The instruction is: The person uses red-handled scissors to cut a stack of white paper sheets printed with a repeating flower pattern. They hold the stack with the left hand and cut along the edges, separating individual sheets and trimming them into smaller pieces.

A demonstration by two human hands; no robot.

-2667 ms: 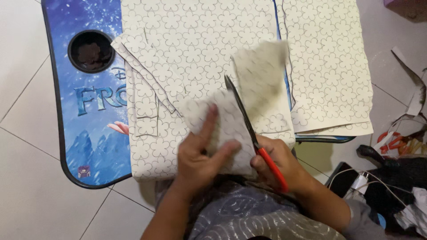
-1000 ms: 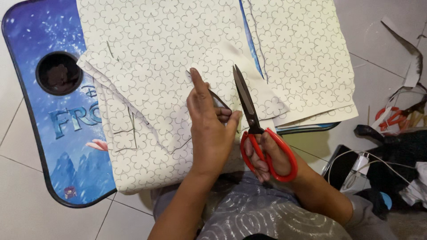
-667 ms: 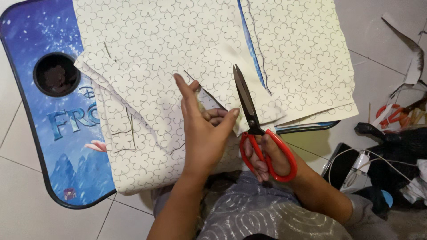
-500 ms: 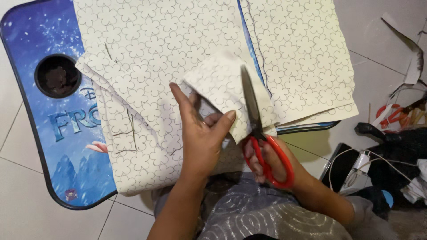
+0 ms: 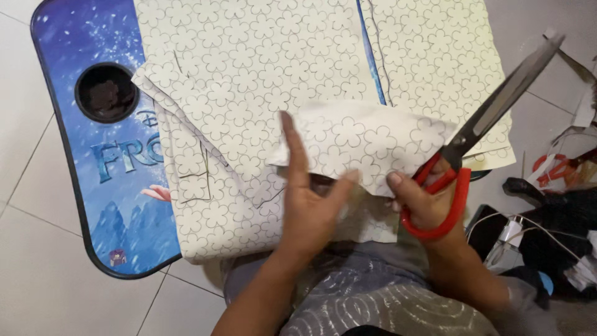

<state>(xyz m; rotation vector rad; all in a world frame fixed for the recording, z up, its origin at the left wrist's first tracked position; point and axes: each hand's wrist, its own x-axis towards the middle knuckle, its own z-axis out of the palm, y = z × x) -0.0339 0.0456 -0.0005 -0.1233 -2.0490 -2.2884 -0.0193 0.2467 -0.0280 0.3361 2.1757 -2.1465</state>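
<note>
- Holding a loose flap [image 5: 367,146] of flower-print sheet up off the counter [image 5: 93,186], near the front edge and just ahead of the lap.
- Left hand [image 5: 308,202] under and behind the flap's lower edge: forefinger straight up against the print, thumb out to the right touching the bottom edge, other fingers [image 5: 292,143] loosely spread. More a prop than a pinch, so no firm hold on anything.
- Right hand [image 5: 426,202] curled through the red loops of the scissors [image 5: 472,130], fingers wrapped tight on the handles; blades pointing up and right, seemingly closed or nearly so, at the flap's right edge.
- Better done with the flap pulled taut between thumb and forefinger, so no sag at the blades.
- Worth keeping the left forefinger well away from the cut line, and feeding the sheet into the throat of the blades, not the tips.
- Larger sheet [image 5: 261,68] lying flat beneath, with drawn outlines and a cut-out piece at left; best kept still, not dragged along.
- Wrists low, forearms coming in from the bottom over the patterned lap.
- Round cup hole [image 5: 107,92] in the blue counter, well apart from both hands.
</note>
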